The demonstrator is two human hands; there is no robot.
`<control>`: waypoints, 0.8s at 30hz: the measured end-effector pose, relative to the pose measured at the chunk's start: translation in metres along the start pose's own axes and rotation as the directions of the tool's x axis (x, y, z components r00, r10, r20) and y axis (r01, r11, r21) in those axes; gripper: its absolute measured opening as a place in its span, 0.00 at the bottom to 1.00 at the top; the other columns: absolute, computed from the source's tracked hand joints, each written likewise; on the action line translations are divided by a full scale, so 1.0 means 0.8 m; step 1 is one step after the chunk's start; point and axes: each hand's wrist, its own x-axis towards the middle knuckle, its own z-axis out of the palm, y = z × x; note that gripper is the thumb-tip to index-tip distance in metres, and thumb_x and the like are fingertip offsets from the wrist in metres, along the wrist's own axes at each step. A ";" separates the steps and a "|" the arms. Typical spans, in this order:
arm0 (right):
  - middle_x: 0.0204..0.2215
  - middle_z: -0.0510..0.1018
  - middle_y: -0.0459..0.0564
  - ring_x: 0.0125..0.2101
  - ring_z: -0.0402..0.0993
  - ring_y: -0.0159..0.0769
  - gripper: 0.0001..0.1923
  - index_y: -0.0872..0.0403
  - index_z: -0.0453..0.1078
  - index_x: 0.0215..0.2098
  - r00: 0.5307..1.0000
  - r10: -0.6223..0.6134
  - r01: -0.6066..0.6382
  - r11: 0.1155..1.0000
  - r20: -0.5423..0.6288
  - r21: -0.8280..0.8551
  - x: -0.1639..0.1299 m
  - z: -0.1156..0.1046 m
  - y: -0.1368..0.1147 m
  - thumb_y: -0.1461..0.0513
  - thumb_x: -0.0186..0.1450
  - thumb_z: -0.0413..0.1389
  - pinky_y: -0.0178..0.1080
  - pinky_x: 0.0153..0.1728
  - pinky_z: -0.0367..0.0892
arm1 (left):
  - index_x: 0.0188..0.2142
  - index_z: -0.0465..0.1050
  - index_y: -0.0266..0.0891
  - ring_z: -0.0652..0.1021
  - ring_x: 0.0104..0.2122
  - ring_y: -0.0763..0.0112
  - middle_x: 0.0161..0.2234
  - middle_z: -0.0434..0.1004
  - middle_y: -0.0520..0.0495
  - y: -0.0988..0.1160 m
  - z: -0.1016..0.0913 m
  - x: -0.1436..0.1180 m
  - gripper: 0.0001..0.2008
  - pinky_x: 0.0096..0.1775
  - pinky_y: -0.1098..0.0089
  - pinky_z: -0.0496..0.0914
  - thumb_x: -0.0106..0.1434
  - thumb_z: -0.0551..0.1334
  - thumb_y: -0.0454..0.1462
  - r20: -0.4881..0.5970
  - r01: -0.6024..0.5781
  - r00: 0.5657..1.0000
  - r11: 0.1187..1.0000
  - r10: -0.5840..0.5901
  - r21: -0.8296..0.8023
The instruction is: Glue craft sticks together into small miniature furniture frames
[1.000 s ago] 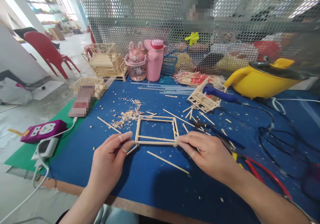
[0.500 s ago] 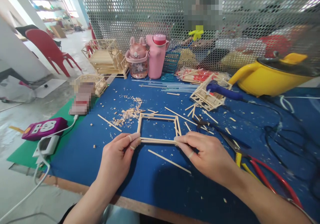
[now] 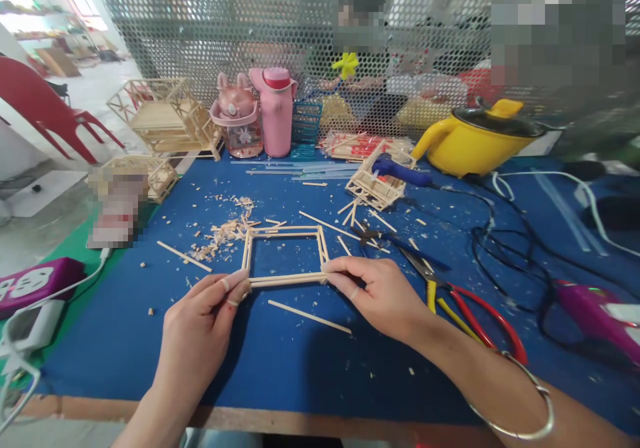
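Between my hands is a rectangular wooden stick frame (image 3: 287,279), its near side tilted up toward me and its far side lower over the blue mat. My left hand (image 3: 203,321) pinches the near left corner between thumb and fingers. At the near right corner, my right hand (image 3: 383,295) grips with thumb and forefinger. Pale tape wraps some fingertips. A loose wooden stick (image 3: 310,317) lies on the mat just below the frame, and another stick (image 3: 184,256) lies to its left. Wood offcuts (image 3: 225,231) are piled behind the frame's left side.
Behind my right hand lie black-handled pliers (image 3: 369,235) and red-handled scissors (image 3: 487,321). A blue glue gun (image 3: 400,170) rests on a small stick model (image 3: 367,185). Further back stand a yellow pot (image 3: 475,141), a pink bottle (image 3: 277,118) and a larger stick model (image 3: 165,118). Cables (image 3: 505,235) trail at right.
The view has swung to the right, so things on the table appear shifted left. Both hands keep hold of the same frame corners, with the frame barely altered in pose.
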 end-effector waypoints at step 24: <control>0.31 0.82 0.40 0.32 0.77 0.28 0.09 0.49 0.77 0.32 0.998 -0.021 0.014 0.994 -0.064 -0.111 -0.006 0.002 -0.010 0.65 0.61 0.54 0.28 0.35 0.70 | 0.43 0.75 0.46 0.78 0.39 0.73 0.40 0.79 0.52 -0.008 0.004 -0.010 0.11 0.41 0.74 0.72 0.62 0.59 0.39 0.058 0.094 0.995 0.975 -0.084 -0.200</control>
